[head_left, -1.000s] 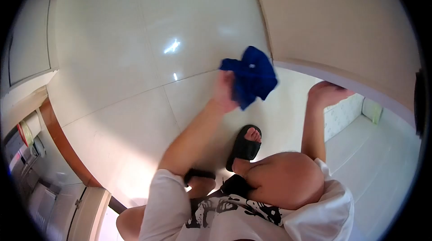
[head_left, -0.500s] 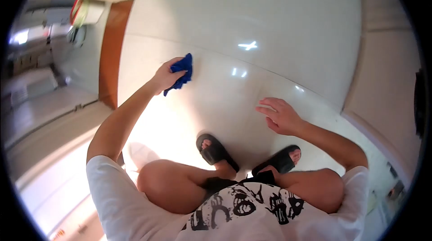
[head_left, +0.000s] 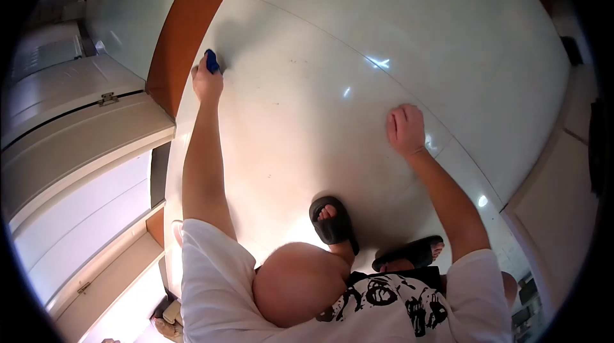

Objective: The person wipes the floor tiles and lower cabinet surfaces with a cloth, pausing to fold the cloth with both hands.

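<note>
A small part of a blue cloth (head_left: 212, 61) shows in my left hand (head_left: 208, 80), whose fingers are closed on it. The hand is low over the pale tiled floor (head_left: 281, 106), close to the brown strip (head_left: 182, 29) at the doorway. My right hand (head_left: 405, 128) is over the floor at centre right, with its fingers curled together and nothing visible in them. Most of the cloth is hidden by the left hand.
Black slippers (head_left: 332, 220) are on my feet below the hands. At the left stands a white door frame with a metal hinge (head_left: 108, 98). A beige panel (head_left: 550, 196) rises at the right edge. Light reflects off the tiles.
The view has swung left. My left hand has moved with the cloth from mid-floor to beside the brown strip. My right hand has left the beige panel's edge, and its spread fingers have curled.
</note>
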A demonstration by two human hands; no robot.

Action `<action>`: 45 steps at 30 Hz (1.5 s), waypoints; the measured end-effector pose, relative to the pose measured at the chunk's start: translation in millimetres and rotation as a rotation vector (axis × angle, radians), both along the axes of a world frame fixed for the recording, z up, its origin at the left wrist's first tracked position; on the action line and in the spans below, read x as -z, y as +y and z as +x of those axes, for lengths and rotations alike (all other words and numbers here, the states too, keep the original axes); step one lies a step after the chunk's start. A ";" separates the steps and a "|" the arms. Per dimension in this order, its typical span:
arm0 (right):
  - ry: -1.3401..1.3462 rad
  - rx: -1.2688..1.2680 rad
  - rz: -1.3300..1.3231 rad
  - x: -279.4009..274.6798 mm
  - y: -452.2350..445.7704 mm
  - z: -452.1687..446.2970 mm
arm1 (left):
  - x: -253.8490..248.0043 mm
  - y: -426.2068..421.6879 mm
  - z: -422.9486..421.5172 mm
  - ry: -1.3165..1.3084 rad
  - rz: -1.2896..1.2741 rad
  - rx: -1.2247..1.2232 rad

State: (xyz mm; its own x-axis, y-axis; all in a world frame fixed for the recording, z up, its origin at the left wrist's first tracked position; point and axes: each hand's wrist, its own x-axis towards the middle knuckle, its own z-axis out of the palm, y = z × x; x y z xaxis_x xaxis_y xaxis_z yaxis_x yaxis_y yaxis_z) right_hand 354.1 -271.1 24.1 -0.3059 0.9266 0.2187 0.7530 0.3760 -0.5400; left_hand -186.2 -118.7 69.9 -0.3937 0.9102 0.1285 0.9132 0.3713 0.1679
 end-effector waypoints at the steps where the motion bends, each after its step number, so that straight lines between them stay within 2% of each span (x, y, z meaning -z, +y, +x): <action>1: -0.001 0.042 0.042 3.1 0.1 -2.3 | -0.2 12.8 2.7 0.011 -0.008 -0.025; 5: -0.031 0.120 0.078 4.5 2.3 -2.5 | 20.4 58.4 8.9 -0.027 -0.037 -0.017; 8: -0.081 0.106 0.083 4.6 4.9 -3.5 | 18.5 73.7 54.8 0.004 -0.123 -0.081; 9: -0.077 0.107 0.084 3.9 5.1 -4.0 | 31.5 70.1 61.4 0.005 -0.057 -0.011; 13: -0.076 0.100 0.067 1.3 6.7 -5.8 | 49.7 34.1 116.0 -0.060 0.115 0.306; 19: -0.120 0.067 0.036 4.6 2.0 -4.9 | 35.5 -52.3 235.3 -0.316 0.021 0.634; 24: -0.139 0.072 0.021 5.7 1.0 -6.8 | 9.2 -104.7 278.3 -0.498 -0.218 0.684; 27: -0.150 0.073 0.032 12.8 2.4 -4.9 | -4.1 -109.0 240.7 -0.664 -0.047 0.499; 33: -0.184 0.090 -0.018 5.7 1.9 -6.9 | 18.4 -144.2 46.5 -0.504 0.294 0.082; 35: -0.208 0.108 -0.040 5.2 0.4 -10.5 | 11.9 -161.6 -21.9 -0.366 0.262 -0.134; 37: -0.297 0.067 0.061 10.8 -1.1 -11.1 | 14.6 -174.7 -81.2 -0.261 0.296 -0.340; 39: -0.341 0.056 0.104 18.0 -0.7 -6.1 | 19.3 -188.3 -116.9 -0.138 0.323 -0.500; 40: -0.338 0.065 0.089 21.8 -3.0 -5.1 | 22.4 -192.8 -131.1 -0.164 0.311 -0.580; 44: -0.374 0.053 0.093 22.6 -4.2 -6.3 | 50.8 -193.4 -153.9 -0.309 0.362 -0.576; 45: -0.344 0.072 0.080 24.6 -5.6 -6.1 | 43.0 -181.6 -143.7 -0.288 0.329 -0.581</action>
